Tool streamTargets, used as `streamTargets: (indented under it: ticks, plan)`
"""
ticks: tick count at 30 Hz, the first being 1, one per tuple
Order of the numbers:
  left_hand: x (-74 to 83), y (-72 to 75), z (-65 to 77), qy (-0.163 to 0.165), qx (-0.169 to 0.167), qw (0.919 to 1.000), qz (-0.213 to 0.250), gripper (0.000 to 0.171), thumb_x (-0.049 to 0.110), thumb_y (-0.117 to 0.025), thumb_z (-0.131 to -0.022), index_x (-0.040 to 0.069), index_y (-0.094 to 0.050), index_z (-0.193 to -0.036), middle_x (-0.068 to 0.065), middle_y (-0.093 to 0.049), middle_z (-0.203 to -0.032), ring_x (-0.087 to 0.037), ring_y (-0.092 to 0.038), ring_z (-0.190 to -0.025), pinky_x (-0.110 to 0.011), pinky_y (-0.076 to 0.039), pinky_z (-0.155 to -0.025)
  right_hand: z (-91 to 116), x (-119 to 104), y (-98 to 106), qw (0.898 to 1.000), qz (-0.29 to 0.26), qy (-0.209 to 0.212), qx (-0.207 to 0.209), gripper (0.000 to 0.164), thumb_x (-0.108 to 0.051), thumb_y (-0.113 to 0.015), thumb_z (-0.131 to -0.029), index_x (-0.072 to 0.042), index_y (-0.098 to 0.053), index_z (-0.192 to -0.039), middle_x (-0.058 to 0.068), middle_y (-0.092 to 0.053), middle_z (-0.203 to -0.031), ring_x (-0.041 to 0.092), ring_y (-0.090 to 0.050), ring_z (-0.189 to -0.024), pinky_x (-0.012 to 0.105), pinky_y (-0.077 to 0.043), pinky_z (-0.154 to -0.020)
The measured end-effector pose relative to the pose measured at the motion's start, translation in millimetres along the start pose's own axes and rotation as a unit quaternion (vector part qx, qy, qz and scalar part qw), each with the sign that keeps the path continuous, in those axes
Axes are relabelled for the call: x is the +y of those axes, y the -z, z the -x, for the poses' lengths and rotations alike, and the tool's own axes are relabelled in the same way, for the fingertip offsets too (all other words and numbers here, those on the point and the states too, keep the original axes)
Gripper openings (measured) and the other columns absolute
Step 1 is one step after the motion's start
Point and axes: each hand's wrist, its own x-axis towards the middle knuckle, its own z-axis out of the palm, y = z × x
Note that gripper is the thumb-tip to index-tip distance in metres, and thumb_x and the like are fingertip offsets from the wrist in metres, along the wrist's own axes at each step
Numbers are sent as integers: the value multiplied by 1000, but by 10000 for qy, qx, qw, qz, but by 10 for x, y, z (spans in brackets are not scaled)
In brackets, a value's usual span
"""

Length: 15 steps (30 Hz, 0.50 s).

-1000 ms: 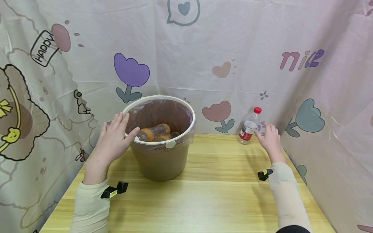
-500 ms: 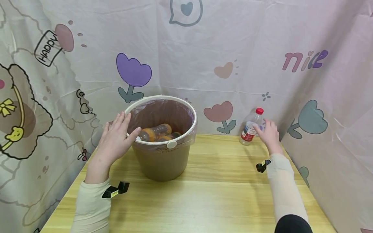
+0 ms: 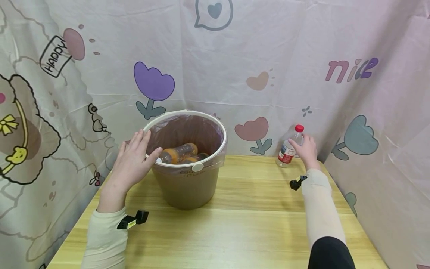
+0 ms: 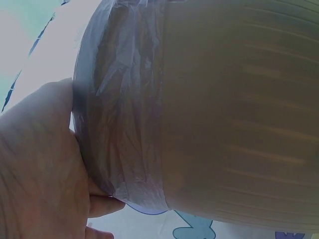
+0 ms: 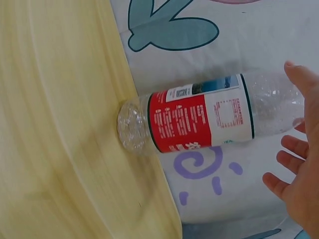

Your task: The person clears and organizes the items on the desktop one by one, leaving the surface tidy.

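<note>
A brown trash bin (image 3: 184,190) with a white rim and a clear plastic liner stands on the table. My left hand (image 3: 129,160) rests on its left rim, fingers spread and fairly straight; in the left wrist view the palm lies against the lined edge. Inside are orange-labelled bottles (image 3: 180,152). At the back right a clear plastic bottle (image 5: 199,114) with a red cap and a red-and-white label stands upright. Around its upper part is my right hand (image 3: 306,151), thumb on one side and fingers apart on the other, not closed round it.
The wooden table (image 3: 248,224) meets a printed cloth backdrop (image 3: 215,67) just behind the bottle and along both sides. Small black cameras (image 3: 137,218) are strapped to both wrists.
My right hand has moved forward and slightly left, bringing its thumb and fingers to the upper part of the plastic bottle. The left hand stays on the bin's rim.
</note>
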Motion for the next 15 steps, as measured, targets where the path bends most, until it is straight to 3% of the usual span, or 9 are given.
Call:
streamTargets:
  ticks: [15]
  plan:
    - [3,1,5,31,-40,10000,13,81,60,-30,-100,4,-14,-156,-25,-10,-162,-42,-7,-151,-70,-2,-115,-26,-94,-45,9984,-460,-302,-116,90,-53,-53,-95,2,-13,-154,32,-18,-156,49,-20,-143,64,-22,-115]
